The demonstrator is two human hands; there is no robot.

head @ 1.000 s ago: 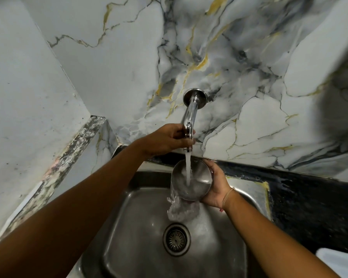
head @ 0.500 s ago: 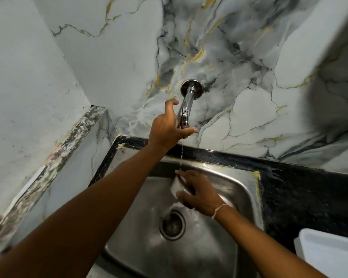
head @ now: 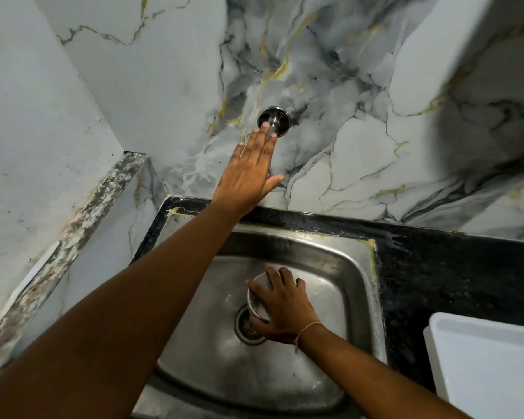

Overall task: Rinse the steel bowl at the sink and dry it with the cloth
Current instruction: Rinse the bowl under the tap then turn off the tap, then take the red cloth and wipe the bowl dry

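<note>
Marble wall behind sink (head: 357, 267): no water visible; right hand (head: 285, 306) fingers clasp steel bowl (head: 256, 297) over drain, left hand (head: 248, 173) fingers spread; drying remains.

grey-gold veined wall (head: 360, 86), black counter (head: 436, 267)

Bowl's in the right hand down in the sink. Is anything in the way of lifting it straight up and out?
Nothing visible. The right hand grips the steel bowl above the drain, and the left hand and tap sit back at the wall. No cloth is in view.

White tray (head: 490, 367) on black counter (head: 454, 267), marble wall (head: 360, 86).
</note>
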